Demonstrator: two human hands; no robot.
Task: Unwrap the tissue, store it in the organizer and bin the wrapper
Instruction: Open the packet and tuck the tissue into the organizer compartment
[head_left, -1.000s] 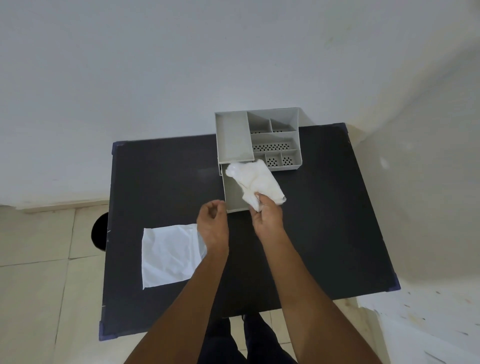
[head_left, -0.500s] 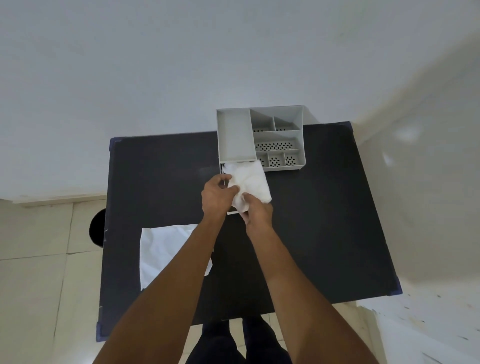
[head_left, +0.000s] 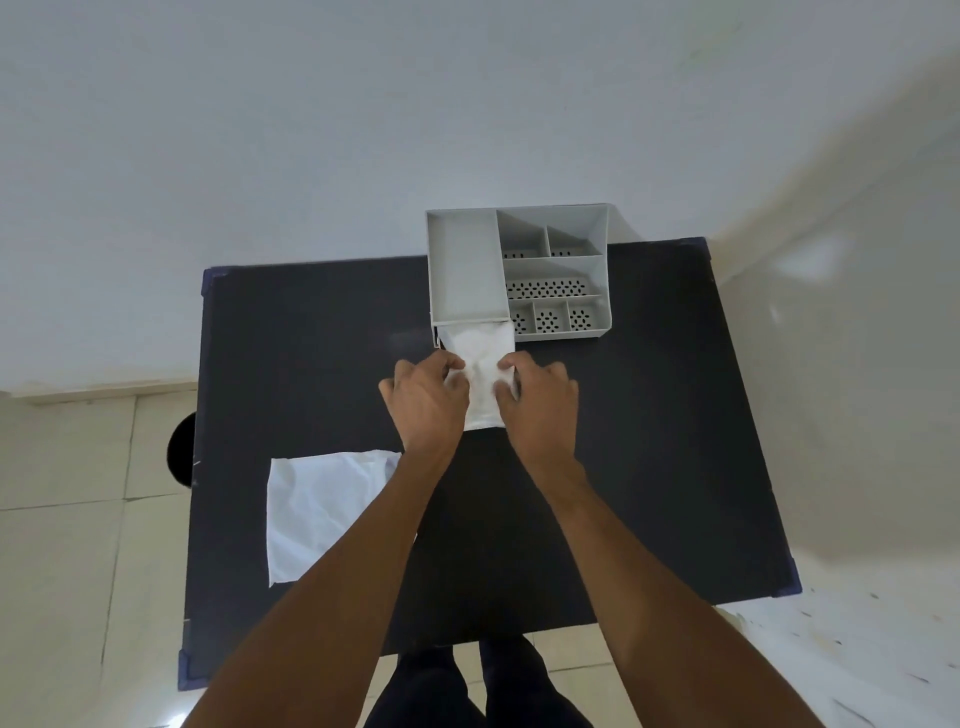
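At the near end of the grey organizer (head_left: 519, 270), in its pulled-out drawer, the tissue (head_left: 480, 358) sits pinched between both hands, left hand (head_left: 426, 400) and right hand (head_left: 540, 405) each curled onto 1 side. Pressing unevenly could bunch it over the drawer's edge or nudge the organizer back. On the tabletop (head_left: 649, 441), the wrapper (head_left: 322, 514) lies loose, unbinned, easily brushed off by a forearm

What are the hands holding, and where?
Both hands hold the white tissue: left hand on its left edge, right hand on its right edge, over the organizer.
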